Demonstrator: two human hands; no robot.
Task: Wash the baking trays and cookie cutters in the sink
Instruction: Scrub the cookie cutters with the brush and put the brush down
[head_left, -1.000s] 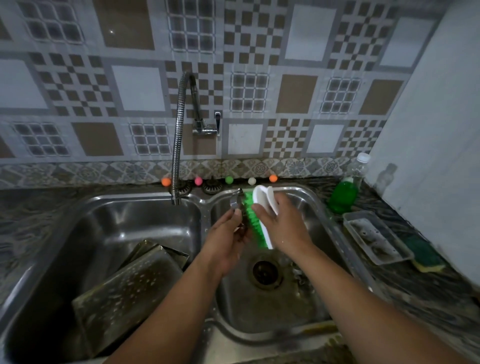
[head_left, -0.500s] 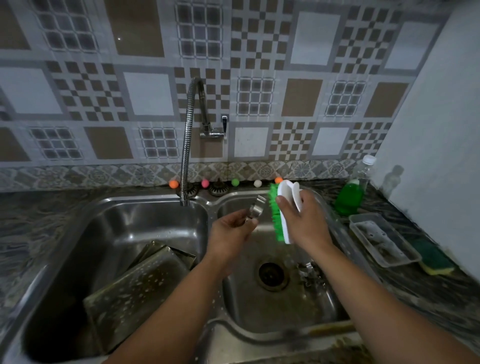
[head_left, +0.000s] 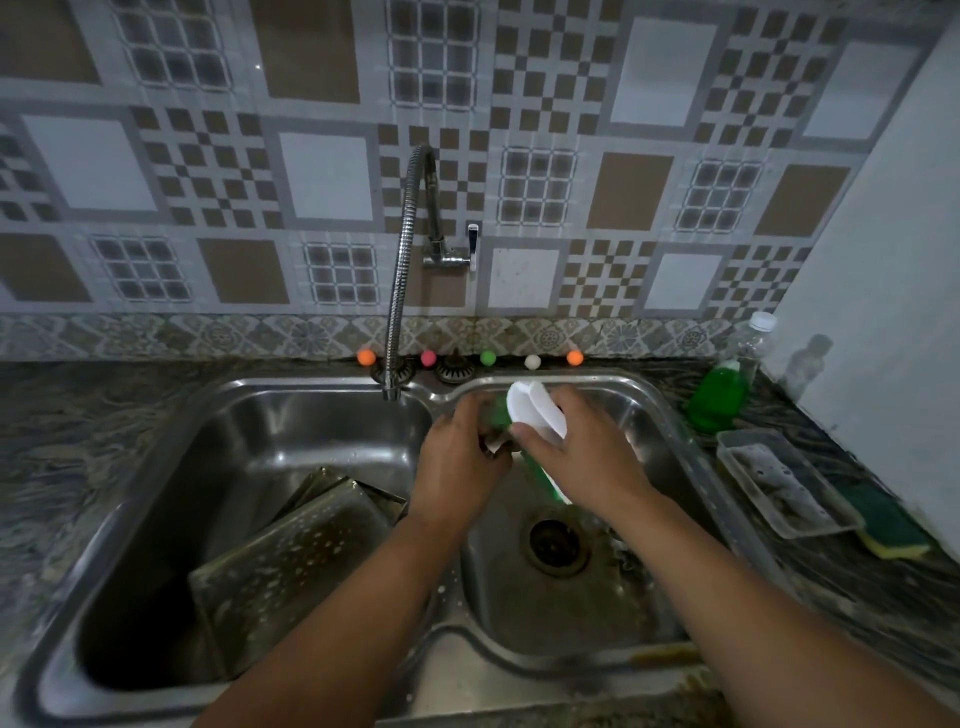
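Brush came down against cutter, over right basin.
Your left hand pinched it (mostly hidden); right hand gripped brush, slanting toward drain.

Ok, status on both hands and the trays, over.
Left hand grips a cookie cutter, right hand holds the scrub brush against it, over the right basin. Baking trays wait in the left basin. Nothing in the way.

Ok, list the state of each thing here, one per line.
Left hand: grips a cutter, mostly hidden.
Right hand: grips the brush, bristles against the cutter.
Trays: stacked, tilted in the left basin, spotted with droplets.
Tap: no water seen running.
Drain: open, unplugged.
Soap bottle: upright, capped, partly full.
Sponge: lying on the counter.
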